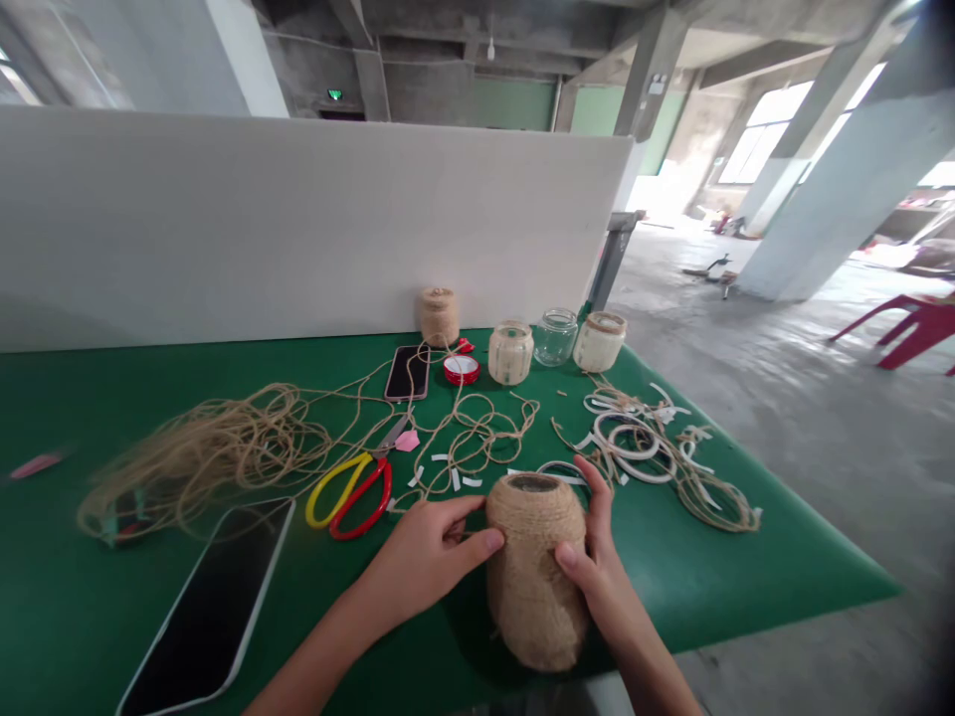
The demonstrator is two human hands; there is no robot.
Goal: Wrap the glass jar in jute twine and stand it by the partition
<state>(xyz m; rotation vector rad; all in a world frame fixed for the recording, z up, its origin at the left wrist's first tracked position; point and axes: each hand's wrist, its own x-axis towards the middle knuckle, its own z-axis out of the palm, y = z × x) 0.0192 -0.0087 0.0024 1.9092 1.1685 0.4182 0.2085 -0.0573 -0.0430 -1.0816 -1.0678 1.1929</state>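
In the head view, the twine-wrapped jar (537, 587) sits between the two hands, with its mouth towards twelve o'clock and its base towards six, so its long axis runs nearly upright. Taking the jar as the dial's centre, the right hand (601, 562) is at three o'clock, clasped round its side with the thumb in front. The left hand (437, 557) is at nine, thumb and bent fingers touching the shoulder; whether they pinch a strand I cannot tell. The right hand has the closer hold. Whether the base touches the table is unclear.

On the green table (440, 646), scissors (358, 492) and a loose heap of twine (231, 447) lie towards ten o'clock, white rings (642, 447) between one and two, more jars (511, 353) around twelve. Behind stands a white board (313, 229); at two, a red chair (906, 323) on a concrete floor (671, 298).
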